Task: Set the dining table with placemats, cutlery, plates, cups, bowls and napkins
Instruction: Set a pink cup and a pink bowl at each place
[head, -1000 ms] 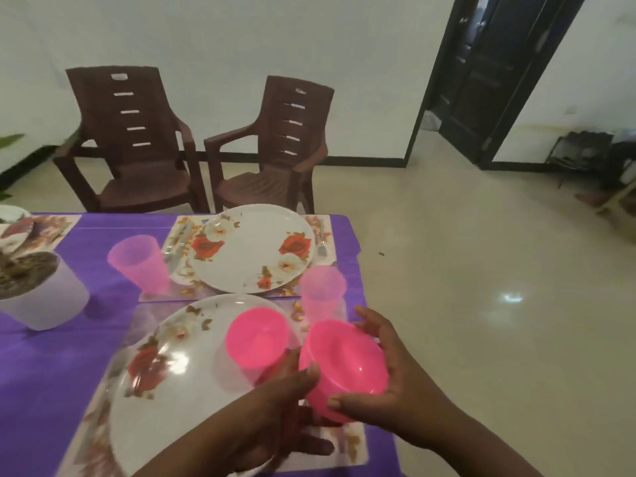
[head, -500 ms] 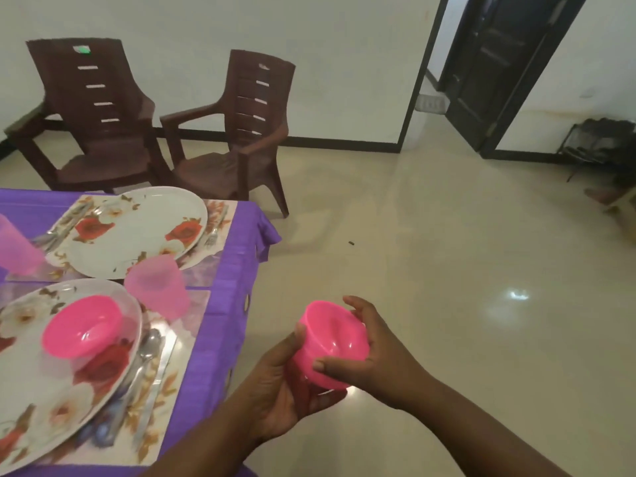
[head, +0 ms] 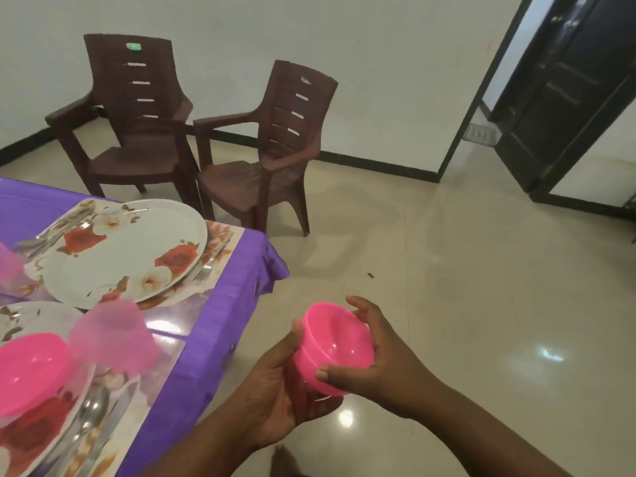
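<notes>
The pink bowl is grasped by both hands, left hand and right hand, right of the desk, whose far plate lies far-left.

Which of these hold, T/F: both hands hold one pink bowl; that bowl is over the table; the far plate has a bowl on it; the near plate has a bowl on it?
1. Left hand and right hand hold one pink bowl: true.
2. That bowl is over the table: false, it is over the floor.
3. Far plate carries a bowl: false, none on it.
4. Near plate carries a second bowl: true.
</notes>
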